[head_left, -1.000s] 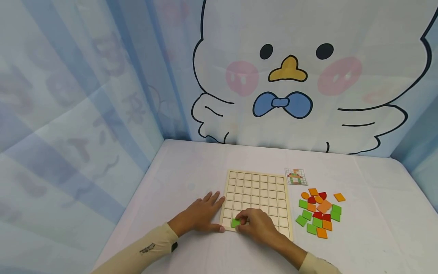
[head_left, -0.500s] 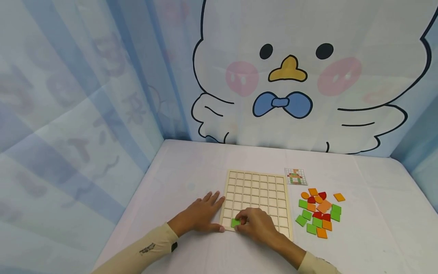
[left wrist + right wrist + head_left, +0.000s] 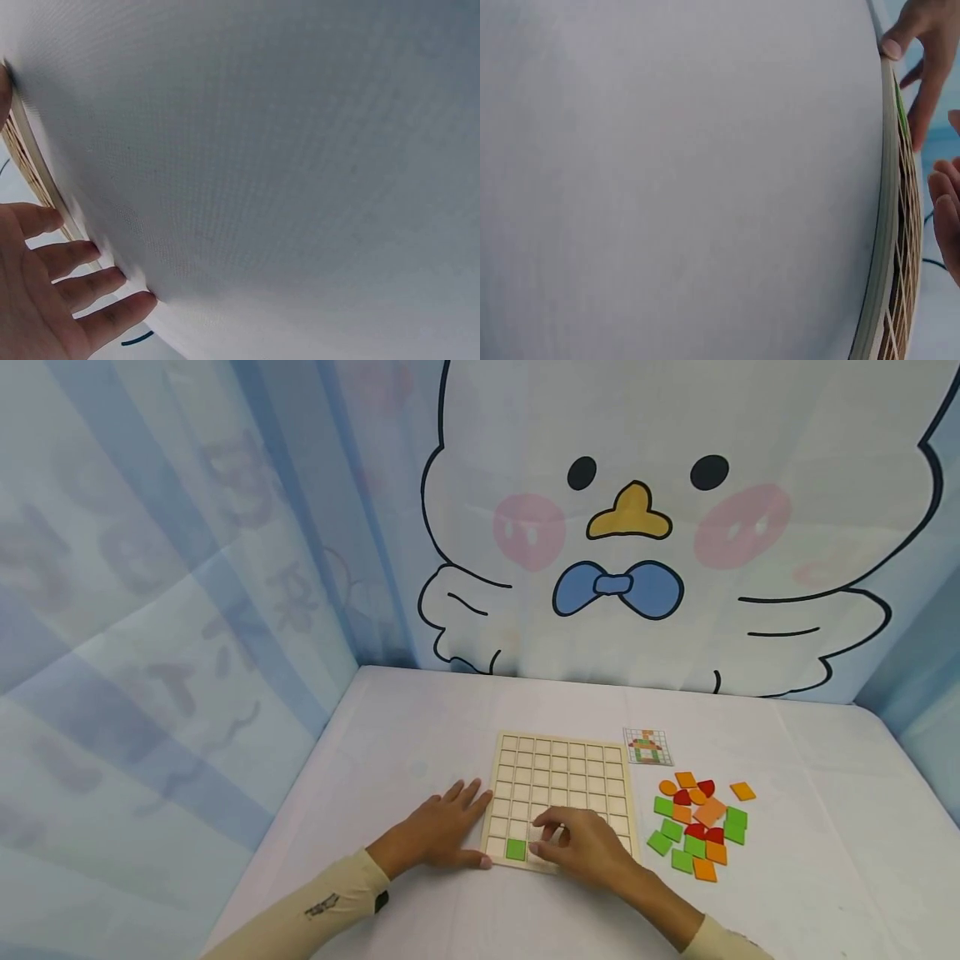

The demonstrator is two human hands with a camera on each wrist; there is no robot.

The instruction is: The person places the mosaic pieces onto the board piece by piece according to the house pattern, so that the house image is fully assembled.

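A wooden grid board (image 3: 558,741) lies on the table, with a green square tile (image 3: 516,849) seated in a cell of its bottom row. My left hand (image 3: 446,828) rests at the board's left edge, fingers spread, thumb by the lower left corner; in the left wrist view its fingers (image 3: 82,289) extend along the wooden edge. Over the lower middle of the board is my right hand (image 3: 585,847), just right of the green tile, thumb and index finger apart with nothing between them. At the right edge of the right wrist view, only some fingers (image 3: 946,214) of that hand show.
Right of the board lie several loose green, orange and red tiles (image 3: 695,846), some overlapping. A small pattern card (image 3: 648,747) sits by the board's upper right corner. Behind the table (image 3: 825,827) hangs a curtain (image 3: 615,635) printed with a cartoon bird.
My right hand has let go of the green tile and moved a little up and to the right. The tile stays in its cell. My left hand has not moved.
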